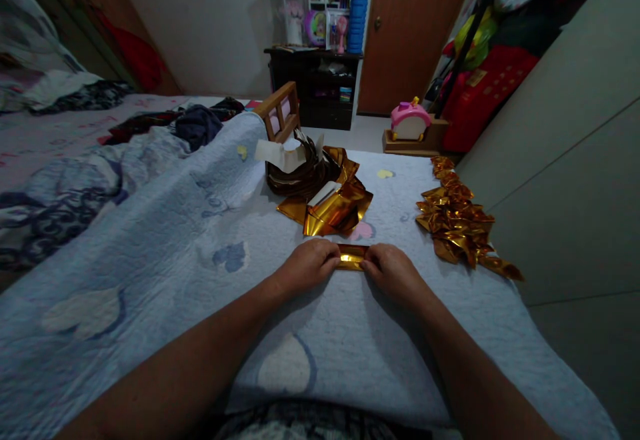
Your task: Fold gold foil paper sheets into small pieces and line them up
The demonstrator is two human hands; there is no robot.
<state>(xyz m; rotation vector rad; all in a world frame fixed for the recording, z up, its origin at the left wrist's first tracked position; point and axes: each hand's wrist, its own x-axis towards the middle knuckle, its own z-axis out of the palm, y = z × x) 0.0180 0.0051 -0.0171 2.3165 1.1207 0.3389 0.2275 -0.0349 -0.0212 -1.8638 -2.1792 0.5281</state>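
A narrow strip of shiny gold foil paper (352, 258) is stretched between my two hands, just over the bed cover. My left hand (313, 260) pinches its left end between thumb and fingers. Its right end is gripped the same way by my right hand (390, 267). Just beyond my hands lies a loose heap of gold foil sheets (337, 210), some with pale backing showing. Behind that stands a dark rolled stack of paper (295, 177) with white strips on top. To the right, several folded gold foil pieces (457, 223) are piled in a row.
The light blue quilted cover (200, 280) with heart prints spreads under everything. Bunched bedding and clothes (100, 173) lie to the left. A pale cabinet (565, 160) borders the right side. Farther off are a dark shelf (313, 87), a pink toy case (410, 121) and a wooden door (415, 33).
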